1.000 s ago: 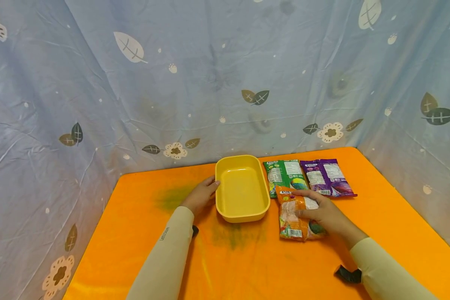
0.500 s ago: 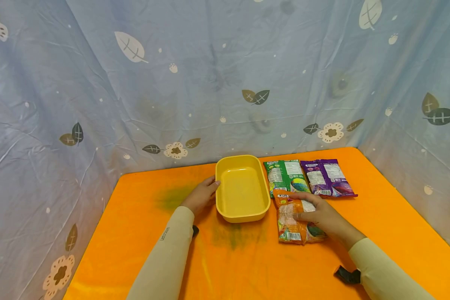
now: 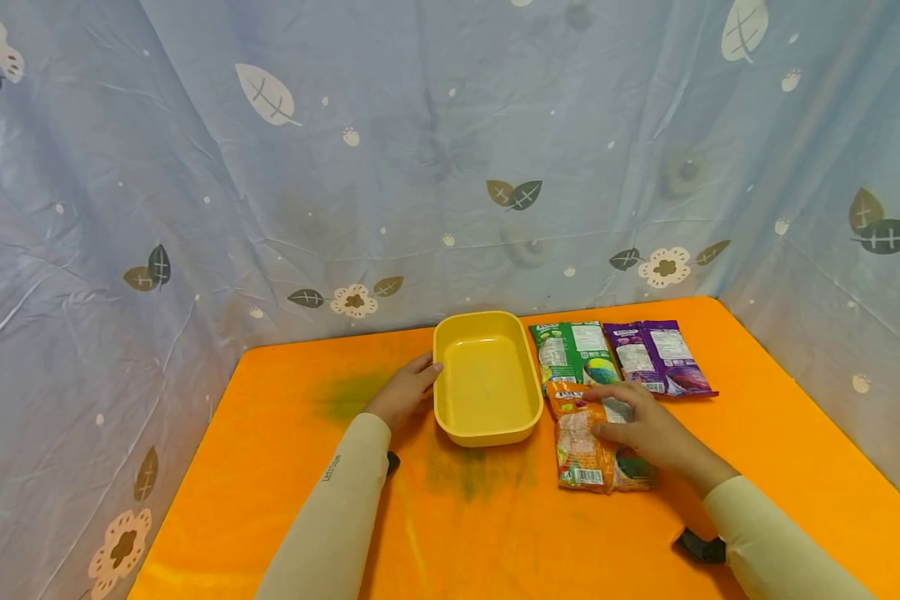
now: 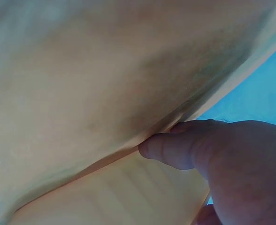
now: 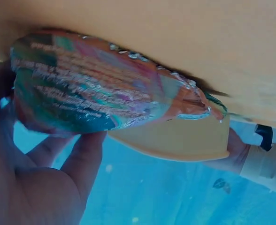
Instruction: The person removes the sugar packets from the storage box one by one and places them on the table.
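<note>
In the head view a yellow plastic tub (image 3: 487, 387) stands upright near the table's back edge. My left hand (image 3: 403, 393) grips its left wall, with the thumb (image 4: 168, 150) over the rim and the other fingers outside. An orange snack bag (image 3: 577, 446) lies right of the tub, its top edge overlapping a green snack bag (image 3: 566, 354). Over the orange bag's right half is my right hand (image 3: 641, 425), fingers and thumb spread. In the right wrist view the bag (image 5: 105, 89) looks plump, with fingertips right at its surface.
A purple snack bag (image 3: 663, 354) lies beside the green one at the back right. The table (image 3: 285, 500) has an orange cover, with blue patterned curtains (image 3: 390, 150) along its back and sides. A black wrist strap (image 3: 699, 547) shows below the right sleeve.
The orange bag has shifted slightly left and toward me, and now lies flatter. My right hand's fingers have loosened from it. The left hand and tub stay in place.
</note>
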Motion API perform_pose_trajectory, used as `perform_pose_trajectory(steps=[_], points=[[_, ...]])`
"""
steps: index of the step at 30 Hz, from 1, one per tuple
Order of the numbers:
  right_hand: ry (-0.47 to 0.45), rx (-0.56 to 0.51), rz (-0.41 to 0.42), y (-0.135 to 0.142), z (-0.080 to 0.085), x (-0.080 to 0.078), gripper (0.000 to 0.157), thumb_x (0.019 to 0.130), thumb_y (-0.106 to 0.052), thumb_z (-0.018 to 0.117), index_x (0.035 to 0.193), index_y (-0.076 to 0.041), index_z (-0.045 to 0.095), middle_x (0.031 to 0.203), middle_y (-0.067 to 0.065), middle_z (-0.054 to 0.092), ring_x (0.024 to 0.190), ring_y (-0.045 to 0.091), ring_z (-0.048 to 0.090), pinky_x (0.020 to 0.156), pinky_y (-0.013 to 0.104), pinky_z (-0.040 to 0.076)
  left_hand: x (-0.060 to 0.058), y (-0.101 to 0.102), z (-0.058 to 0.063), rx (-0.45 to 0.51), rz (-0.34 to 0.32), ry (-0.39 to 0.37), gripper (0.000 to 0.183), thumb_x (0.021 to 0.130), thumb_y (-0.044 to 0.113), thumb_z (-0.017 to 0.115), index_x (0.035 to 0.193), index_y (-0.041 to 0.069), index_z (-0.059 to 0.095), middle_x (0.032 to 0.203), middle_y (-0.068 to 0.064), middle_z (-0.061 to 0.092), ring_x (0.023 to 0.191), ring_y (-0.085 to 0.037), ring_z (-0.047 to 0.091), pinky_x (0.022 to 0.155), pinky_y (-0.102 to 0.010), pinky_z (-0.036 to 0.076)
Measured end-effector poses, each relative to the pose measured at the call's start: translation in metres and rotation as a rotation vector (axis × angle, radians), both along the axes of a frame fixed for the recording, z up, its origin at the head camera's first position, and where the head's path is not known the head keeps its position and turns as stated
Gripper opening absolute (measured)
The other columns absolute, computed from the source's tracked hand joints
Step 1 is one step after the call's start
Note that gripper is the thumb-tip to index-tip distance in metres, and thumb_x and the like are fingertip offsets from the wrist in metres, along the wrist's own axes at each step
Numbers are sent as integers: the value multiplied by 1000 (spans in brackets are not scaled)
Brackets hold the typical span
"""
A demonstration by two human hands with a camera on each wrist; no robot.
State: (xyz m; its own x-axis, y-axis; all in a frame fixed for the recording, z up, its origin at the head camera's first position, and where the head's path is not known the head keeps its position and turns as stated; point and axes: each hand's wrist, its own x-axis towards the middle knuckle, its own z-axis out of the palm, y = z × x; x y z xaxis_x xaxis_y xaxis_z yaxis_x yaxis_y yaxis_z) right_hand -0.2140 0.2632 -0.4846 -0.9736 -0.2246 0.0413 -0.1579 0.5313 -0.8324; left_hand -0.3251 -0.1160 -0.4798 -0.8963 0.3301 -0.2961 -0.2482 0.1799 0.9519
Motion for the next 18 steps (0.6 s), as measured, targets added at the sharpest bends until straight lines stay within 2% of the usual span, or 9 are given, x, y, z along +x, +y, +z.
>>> perform_pose_trajectory(steps=[2,5,8,10,12,15,18], points=[[13,-5,-10,2,1,0,40,87,-30,72,125,-19,62,137,14,34,116,41,39,83,53,49,0,1,-1,7,-1,1,55,101,38,48,150,21,33,142,0,45,120,-17,51,96,-40,44],[10,-17,-34,4,1,0,42,88,-28,72,127,-18,62,137,16,33,106,39,45,60,40,56,0,1,-1,9,-2,3,54,101,38,47,151,20,33,142,0,45,121,-17,50,96,-40,44],[39,33,-54,7,2,-1,42,89,-29,70,129,-18,61,136,15,36,108,34,42,70,39,53,-1,1,-2,10,0,4,55,101,37,48,151,20,31,142,-1,45,121,-17,50,95,-40,45],[57,66,-78,9,4,-2,40,91,-29,68,129,-17,60,133,14,40,102,31,43,75,41,49,-1,2,-2,8,1,4,56,101,37,48,151,20,31,142,-1,44,121,-18,51,95,-40,45],[87,96,-99,10,6,-2,38,93,-27,65,129,-14,60,124,14,45,95,29,43,74,38,44,0,2,-2,8,6,3,56,101,36,49,152,20,30,143,-1,44,120,-18,51,95,-40,45],[67,62,-126,13,9,-2,38,95,-24,62,131,-10,57,120,16,44,85,30,46,67,34,48,2,4,-1,-10,6,24,56,101,37,48,151,19,31,142,-2,45,119,-18,52,95,-40,46],[49,24,-141,14,11,-2,42,96,-24,61,134,-9,53,125,19,46,90,32,53,70,29,52,3,5,-1,-16,7,39,54,101,37,47,151,19,33,140,-3,47,117,-18,54,94,-40,46]])
